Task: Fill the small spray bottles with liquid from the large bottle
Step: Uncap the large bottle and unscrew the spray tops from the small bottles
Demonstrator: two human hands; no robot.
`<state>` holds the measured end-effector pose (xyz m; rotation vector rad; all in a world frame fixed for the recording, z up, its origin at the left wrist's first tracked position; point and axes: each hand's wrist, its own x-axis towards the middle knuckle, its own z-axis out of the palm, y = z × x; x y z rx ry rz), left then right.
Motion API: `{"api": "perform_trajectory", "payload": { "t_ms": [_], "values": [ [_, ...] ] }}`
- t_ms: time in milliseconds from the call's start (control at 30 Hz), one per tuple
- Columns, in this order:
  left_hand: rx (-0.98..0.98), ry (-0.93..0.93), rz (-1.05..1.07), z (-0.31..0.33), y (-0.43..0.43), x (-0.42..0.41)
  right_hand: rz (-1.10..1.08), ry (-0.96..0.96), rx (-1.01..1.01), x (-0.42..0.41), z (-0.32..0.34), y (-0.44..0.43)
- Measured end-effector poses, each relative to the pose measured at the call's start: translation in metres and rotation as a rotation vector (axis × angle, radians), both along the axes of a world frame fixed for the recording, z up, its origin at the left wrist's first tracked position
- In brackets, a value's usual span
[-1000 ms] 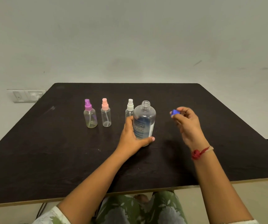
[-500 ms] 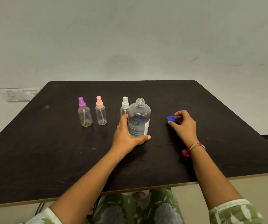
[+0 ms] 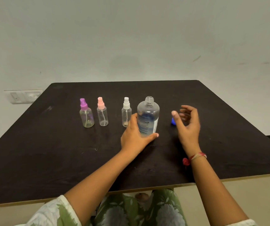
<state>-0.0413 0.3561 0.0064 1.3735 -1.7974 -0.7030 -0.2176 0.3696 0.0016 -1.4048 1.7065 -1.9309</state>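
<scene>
The large clear bottle (image 3: 148, 115) stands upright and uncapped on the black table (image 3: 65, 152), and my left hand (image 3: 135, 136) grips its lower body. Its blue cap (image 3: 173, 121) lies on the table to the right, mostly hidden behind my right hand (image 3: 188, 123), which hovers empty with relaxed fingers. Three small spray bottles stand in a row to the left: purple-topped (image 3: 86, 114), pink-topped (image 3: 102, 112) and white-topped (image 3: 126, 112), the last partly behind my left hand.
A wall socket plate (image 3: 23, 96) is on the wall left of the table. The table's front edge (image 3: 196, 181) runs just above my lap.
My right hand carried the blue cap down to the table, let it go, and now lifts away empty. My left hand has kept its hold on the large bottle.
</scene>
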Motion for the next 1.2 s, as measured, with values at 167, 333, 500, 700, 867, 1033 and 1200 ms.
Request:
{"api": "perform_trajectory", "payload": {
  "t_ms": [167,333,500,700,867,1033,1200],
  "values": [
    [0.013,0.042,-0.055,-0.002,-0.007,-0.026,0.39,-0.025,0.119,0.03,0.0,0.004],
    [0.024,0.148,-0.142,-0.008,-0.01,-0.027,0.343,-0.003,0.164,0.033,-0.004,-0.001],
    [-0.071,0.121,-0.159,-0.018,0.001,-0.007,0.245,-0.007,0.152,0.036,-0.001,-0.008],
    [-0.258,0.091,0.045,-0.016,-0.007,0.023,0.127,0.116,0.153,0.032,-0.001,-0.028],
    [-0.177,0.176,0.085,-0.014,-0.021,0.02,0.045,0.086,0.127,0.038,-0.003,-0.042],
    [-0.158,0.23,0.111,-0.012,-0.032,0.01,0.019,0.15,0.158,0.037,-0.01,-0.044],
    [-0.119,0.263,0.111,-0.014,-0.038,0.009,0.007,0.125,0.156,0.038,-0.009,-0.039]
  ]
}}
